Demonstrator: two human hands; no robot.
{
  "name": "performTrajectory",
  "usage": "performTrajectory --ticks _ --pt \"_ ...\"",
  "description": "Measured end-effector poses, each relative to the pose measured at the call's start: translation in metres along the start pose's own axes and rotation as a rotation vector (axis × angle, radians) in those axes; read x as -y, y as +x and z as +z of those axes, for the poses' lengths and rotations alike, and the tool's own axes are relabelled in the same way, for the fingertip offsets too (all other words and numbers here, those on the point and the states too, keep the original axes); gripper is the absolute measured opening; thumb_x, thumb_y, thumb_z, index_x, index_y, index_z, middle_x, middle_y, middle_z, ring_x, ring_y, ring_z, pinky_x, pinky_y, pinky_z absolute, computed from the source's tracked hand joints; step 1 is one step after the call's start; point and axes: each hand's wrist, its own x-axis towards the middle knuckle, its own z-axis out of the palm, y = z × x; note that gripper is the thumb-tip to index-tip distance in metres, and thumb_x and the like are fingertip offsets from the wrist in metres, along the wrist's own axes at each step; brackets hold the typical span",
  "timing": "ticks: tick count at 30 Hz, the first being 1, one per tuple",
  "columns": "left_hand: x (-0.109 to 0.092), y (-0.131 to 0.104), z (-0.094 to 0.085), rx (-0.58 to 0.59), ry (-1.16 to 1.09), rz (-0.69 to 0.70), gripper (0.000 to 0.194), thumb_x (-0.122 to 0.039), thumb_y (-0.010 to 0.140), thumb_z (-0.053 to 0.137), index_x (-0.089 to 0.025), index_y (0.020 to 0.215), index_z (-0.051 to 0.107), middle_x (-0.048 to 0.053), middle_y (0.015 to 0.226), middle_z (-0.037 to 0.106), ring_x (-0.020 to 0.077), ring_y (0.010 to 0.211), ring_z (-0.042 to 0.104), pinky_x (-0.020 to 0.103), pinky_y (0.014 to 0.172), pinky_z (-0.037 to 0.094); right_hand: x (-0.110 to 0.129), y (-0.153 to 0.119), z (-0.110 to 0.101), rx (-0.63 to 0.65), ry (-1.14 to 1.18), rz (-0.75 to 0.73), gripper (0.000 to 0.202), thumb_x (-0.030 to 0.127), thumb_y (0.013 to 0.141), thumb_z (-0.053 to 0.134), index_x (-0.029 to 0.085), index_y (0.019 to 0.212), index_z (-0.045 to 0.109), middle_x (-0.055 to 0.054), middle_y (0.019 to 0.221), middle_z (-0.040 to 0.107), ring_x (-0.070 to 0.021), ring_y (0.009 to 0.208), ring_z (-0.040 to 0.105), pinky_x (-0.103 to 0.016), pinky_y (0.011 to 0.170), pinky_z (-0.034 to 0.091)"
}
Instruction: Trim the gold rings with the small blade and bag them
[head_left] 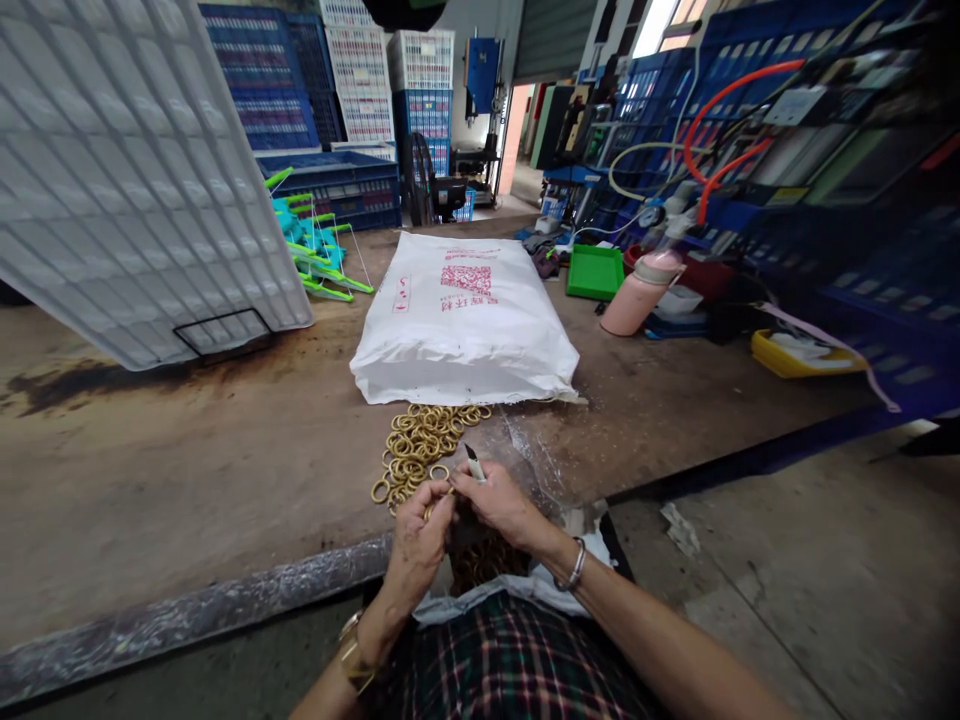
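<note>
My left hand (pixel 421 532) is closed on a small brass-coloured ring (pixel 429 511), most of it hidden by the fingers. Close beside it, my right hand (pixel 501 502) grips a utility knife (pixel 475 464), whose dark blade points up and away from me. The fingertips of both hands meet around the ring. Just beyond them a loose pile of similar rings (pixel 420 445) lies on the wooden table (pixel 247 470). Below my hands, in my lap, an open white bag (pixel 480 597) holds many darker rings (pixel 487 563).
A full white sack (pixel 465 320) with red print lies behind the pile. On the left leans a large white crate (pixel 150 180). Toward the right stand a pink bottle (pixel 641 295), a green tray (pixel 595 272) and a yellow tray (pixel 802 357). The table's edge (pixel 705 465) slants along the right.
</note>
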Motion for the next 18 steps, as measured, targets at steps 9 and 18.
performTrajectory --ticks 9,18 --pt "0.003 -0.002 0.000 0.073 -0.214 -0.102 0.032 -0.047 0.073 0.060 -0.017 0.069 0.049 -0.007 0.054 0.046 0.0028 0.037 0.033 0.015 0.035 0.023 -0.003 0.002 -0.001 -0.006 -0.236 -0.168 0.026 0.033 0.082 0.040 0.017 0.065 0.049 0.003 0.057 0.050 -0.0093 0.054 0.043 -0.020 0.051 0.032" --pt "0.006 -0.001 -0.003 0.028 -0.218 -0.084 0.031 -0.047 0.073 0.060 -0.018 0.073 0.049 -0.007 0.056 0.048 0.0030 0.039 0.036 0.014 0.036 0.026 -0.012 -0.009 -0.007 0.049 -0.887 -0.434 0.015 0.011 0.075 0.039 0.018 0.074 0.053 -0.001 0.067 0.057 -0.0120 0.058 0.045 -0.023 0.058 0.033"
